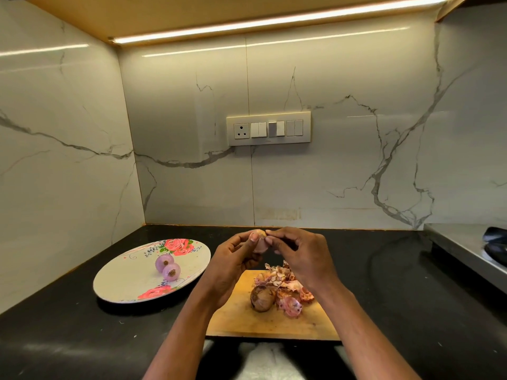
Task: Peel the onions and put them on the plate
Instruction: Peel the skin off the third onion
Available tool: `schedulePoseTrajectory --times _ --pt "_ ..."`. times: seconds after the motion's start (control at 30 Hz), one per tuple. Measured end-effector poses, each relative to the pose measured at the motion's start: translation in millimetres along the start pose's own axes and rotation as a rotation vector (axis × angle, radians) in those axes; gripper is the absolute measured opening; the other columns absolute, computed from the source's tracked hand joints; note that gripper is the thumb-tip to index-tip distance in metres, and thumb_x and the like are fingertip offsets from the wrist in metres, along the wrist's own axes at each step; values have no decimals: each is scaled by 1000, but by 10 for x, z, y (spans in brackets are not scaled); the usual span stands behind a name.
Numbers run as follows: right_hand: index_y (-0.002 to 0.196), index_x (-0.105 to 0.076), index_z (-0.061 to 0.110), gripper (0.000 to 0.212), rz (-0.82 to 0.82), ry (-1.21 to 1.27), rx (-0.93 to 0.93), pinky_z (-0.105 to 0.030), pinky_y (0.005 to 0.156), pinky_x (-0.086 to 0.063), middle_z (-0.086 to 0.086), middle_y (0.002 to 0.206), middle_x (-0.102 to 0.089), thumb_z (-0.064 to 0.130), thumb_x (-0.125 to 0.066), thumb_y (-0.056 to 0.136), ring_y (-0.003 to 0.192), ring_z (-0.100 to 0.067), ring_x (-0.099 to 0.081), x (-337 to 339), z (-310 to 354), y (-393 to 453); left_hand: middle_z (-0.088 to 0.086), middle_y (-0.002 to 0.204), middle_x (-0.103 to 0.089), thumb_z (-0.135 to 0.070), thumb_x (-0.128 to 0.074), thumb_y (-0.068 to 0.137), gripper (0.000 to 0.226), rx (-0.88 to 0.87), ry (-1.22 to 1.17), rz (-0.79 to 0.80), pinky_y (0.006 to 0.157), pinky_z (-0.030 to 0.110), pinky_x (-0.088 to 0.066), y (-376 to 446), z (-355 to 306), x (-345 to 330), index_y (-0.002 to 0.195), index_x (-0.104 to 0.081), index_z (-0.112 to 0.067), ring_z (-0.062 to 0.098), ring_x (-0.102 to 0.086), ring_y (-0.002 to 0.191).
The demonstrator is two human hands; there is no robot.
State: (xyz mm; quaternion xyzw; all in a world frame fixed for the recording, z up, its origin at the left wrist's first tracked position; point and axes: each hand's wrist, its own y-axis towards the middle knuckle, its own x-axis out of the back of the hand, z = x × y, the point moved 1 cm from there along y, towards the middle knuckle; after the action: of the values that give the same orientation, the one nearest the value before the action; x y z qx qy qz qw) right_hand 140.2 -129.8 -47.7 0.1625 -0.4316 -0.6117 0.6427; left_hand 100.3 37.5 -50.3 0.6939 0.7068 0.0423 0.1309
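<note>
Both hands up over the cutting board [241, 319]: left hand [233, 259] grips a small onion [260, 244], long axis upright, tip at 12 o'clock, right hand [297, 252] pinching the tip's skin.

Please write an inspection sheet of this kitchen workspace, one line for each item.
Surface: black counter with a wooden cutting board on it.
Job's things: two peeled onions on the flowered plate; one unpeeled onion on the board; one onion in the hands.
Clutter: pile of onion skins on the board.
Grippers: left hand holds the onion; right hand pinches at its top.
Cables: nothing seen.
Surroundings: marble-look wall, switch panel, steel stove edge at right.
</note>
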Motion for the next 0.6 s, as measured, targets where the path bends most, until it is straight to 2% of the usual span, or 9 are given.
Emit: schedulePoseTrajectory --times 0.17,0.4,0.6 --pt "107 -75 14 19 -18 -124 113 -8 71 -51 3 95 -74 25 -70 92 83 -1 -65 -49 28 -34 5 106 -72 -39 -60 85 42 -20 61 -15 77 24 -55 4 28 12 121 -67 -17 15 -64 91" --pt "100 -72 15 12 -36 -157 150 -9 69 -53 3 90 -72 23 -73 91 79 -2 -65 -65 34 -41 3 102 -71 -37 -57 90 39 -66 134 14 71 20 -52 20 46 16 121 -66 -17 4 -64 79" --pt "99 -70 17 12 -36 -144 127 -12 68 -54 9 88 -69 27 -72 91 79 1 -65 -74 39 -28 1 104 -71 -40 -56 91 39 -88 181 14 73 21 -53 20 47 19 122 -67 -20 3 -64 81"
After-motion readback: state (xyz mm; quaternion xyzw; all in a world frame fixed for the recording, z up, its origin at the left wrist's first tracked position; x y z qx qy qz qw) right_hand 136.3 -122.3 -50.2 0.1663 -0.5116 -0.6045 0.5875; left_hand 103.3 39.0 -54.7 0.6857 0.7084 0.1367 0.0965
